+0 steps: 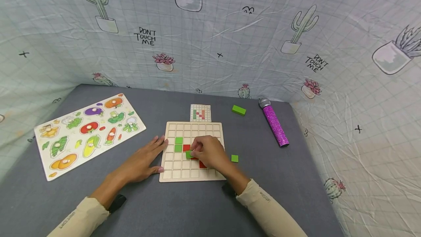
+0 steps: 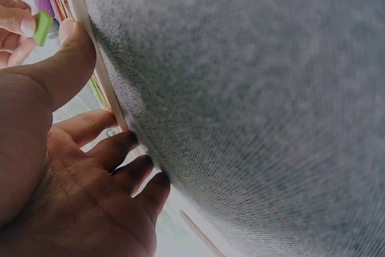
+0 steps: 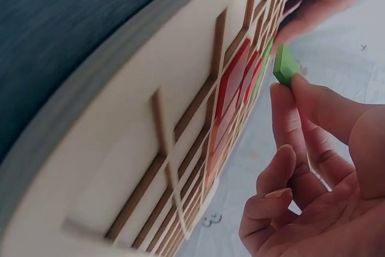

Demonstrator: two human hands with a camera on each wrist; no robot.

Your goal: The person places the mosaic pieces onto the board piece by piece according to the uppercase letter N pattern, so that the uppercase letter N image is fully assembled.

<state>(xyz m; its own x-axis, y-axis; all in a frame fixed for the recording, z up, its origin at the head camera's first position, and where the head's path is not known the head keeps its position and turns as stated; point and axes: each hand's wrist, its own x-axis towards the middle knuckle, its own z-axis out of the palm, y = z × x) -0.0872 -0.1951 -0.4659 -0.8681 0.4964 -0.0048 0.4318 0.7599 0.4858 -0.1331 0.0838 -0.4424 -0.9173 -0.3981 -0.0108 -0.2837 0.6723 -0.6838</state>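
Observation:
A square wooden grid board [image 1: 171,175] lies on the grey table, with green tiles [image 1: 178,140] and red tiles [image 1: 186,148] set in some of its cells. Between thumb and fingertips, my right hand [image 1: 210,153] pinches a green square tile [image 3: 286,64], held tilted just over the board. That hand hides part of the red tiles. My left hand [image 1: 144,160] rests at the board's left edge, fingers extended and thumb touching the near left side. Behind the board lies a small pattern card [image 1: 200,113] with green and red squares.
One loose green tile [image 1: 234,158] lies right of the board. Farther back are a green block [image 1: 238,110] and a glittery purple microphone [image 1: 275,125]. A vegetable puzzle board [image 1: 74,133] occupies the left side. A patterned cloth [image 1: 227,47] hangs behind the table.

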